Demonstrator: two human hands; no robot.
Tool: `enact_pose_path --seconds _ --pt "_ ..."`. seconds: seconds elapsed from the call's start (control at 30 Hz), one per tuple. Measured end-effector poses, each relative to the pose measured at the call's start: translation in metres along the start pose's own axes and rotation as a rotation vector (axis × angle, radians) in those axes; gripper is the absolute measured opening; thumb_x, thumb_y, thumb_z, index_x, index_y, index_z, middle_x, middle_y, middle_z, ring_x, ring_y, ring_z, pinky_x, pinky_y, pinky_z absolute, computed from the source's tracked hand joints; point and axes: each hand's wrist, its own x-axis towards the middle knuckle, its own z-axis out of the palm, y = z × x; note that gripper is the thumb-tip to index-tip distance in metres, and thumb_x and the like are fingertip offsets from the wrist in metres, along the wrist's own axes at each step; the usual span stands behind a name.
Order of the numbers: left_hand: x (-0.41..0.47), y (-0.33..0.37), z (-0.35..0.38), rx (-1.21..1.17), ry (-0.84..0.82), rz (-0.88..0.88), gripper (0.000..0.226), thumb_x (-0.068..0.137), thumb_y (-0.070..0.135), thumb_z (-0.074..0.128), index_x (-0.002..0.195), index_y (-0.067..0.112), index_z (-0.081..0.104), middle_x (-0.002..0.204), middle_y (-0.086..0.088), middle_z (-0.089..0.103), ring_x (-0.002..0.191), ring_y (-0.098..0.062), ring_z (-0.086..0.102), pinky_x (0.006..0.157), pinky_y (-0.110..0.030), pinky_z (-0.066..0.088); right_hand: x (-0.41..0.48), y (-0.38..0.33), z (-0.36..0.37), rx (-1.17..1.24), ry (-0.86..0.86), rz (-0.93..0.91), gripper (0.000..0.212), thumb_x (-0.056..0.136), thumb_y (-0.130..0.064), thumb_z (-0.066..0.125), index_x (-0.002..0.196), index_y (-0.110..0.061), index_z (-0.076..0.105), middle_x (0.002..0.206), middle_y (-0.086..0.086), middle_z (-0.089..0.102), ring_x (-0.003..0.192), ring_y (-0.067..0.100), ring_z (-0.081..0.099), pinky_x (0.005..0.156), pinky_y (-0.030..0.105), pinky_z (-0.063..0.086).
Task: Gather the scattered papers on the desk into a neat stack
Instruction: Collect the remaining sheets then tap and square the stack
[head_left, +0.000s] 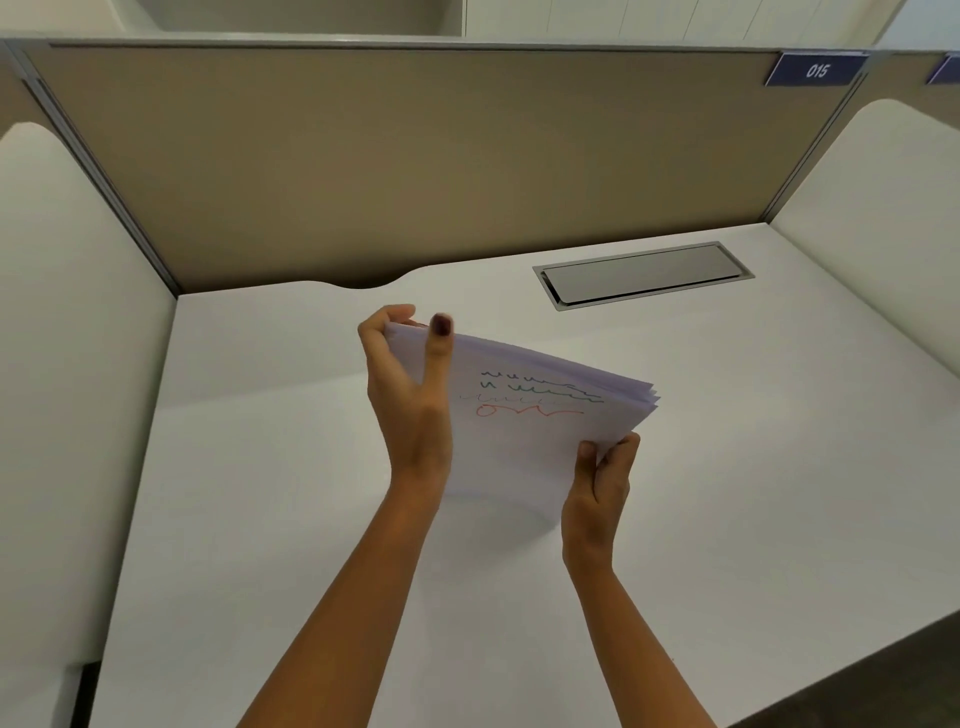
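Papers (524, 441) were all in one stack, held in both hands over the middle of the white desk (260, 467). No loose sheets were left on the desktop. The stack was tilted, face toward the camera, with its lower edge close to the desk surface; I couldn't tell if it touched.

Left hand (410, 410) gripped the stack's upper-left edge, thumb (439, 343) pressed flat on the front sheet and fingers curled round behind. Right hand (597, 493) pinched the lower-right corner, thumb in front and fingers wrapped at the back.

The top sheet carried blue and green squiggle lines with a red scribble under them. Sheet edges at the right corner were slightly fanned, not flush, and the stack bowed a little between the two grips.

A grey metal cable hatch (644, 273), lid down, sat recessed in the desk at back right, well apart from the stack. A beige partition (415, 156) ran along the rear, with a blue tag (815, 70) reading 015 at its top right. White side panels (62, 312) flanked the desk on both sides.
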Motion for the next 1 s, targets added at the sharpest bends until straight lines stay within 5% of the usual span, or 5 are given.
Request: enact_pose_path --seconds 0.2,0.33,0.63,0.8,1.0 --pt "0.010 -0.005 0.012 0.124 0.121 -0.219 0.038 0.082 0.051 0.061 0.104 0.026 0.042 0.093 0.017 0.050 0.087 -0.008 0.053 0.094 -0.049 0.048 -0.002 -0.002 -0.003 -0.001 -0.021 -0.015 0.045 0.100 -0.003 0.041 0.102 -0.048 0.044 0.106 -0.010 0.059 0.096 -0.001 0.058 0.082 0.013 0.049" --pt "0.008 -0.007 0.010 0.135 0.143 -0.242 0.032 0.083 0.050 0.060 0.101 0.029 0.044 0.087 0.016 0.053 0.081 -0.009 0.055 0.093 -0.051 0.049 -0.001 0.001 -0.005 0.007 -0.038 0.008 0.021 0.096 -0.020 0.043 0.104 -0.039 0.042 0.108 -0.005 0.060 0.098 0.009 0.059 0.081 0.019 0.052" --pt "0.005 -0.016 0.012 0.123 0.126 -0.226 0.046 0.073 0.074 0.047 0.098 0.036 0.041 0.094 0.009 0.058 0.092 -0.019 0.061 0.096 -0.053 0.047 -0.001 -0.002 -0.003 0.029 -0.068 0.040 0.041 0.101 -0.001 0.038 0.111 -0.040 0.042 0.112 -0.011 0.058 0.099 -0.005 0.058 0.082 0.012 0.050" --pt "-0.001 -0.015 0.004 0.014 0.025 -0.184 0.053 0.079 0.076 0.038 0.110 0.033 0.041 0.095 0.011 0.054 0.088 -0.009 0.056 0.072 -0.016 0.050 -0.002 -0.001 -0.003 0.024 -0.049 0.032 0.035 0.100 -0.001 0.040 0.107 -0.035 0.045 0.110 -0.012 0.059 0.098 -0.006 0.059 0.082 0.011 0.049" --pt "-0.017 -0.059 -0.022 -0.027 -0.138 -0.263 0.032 0.101 0.033 0.035 0.120 0.009 0.043 0.102 0.006 0.057 0.082 0.006 0.058 0.066 -0.011 0.049 -0.004 0.009 -0.003 0.064 -0.051 0.070 0.033 0.101 -0.003 0.040 0.104 -0.034 0.049 0.106 -0.013 0.061 0.099 0.000 0.060 0.084 0.016 0.050"
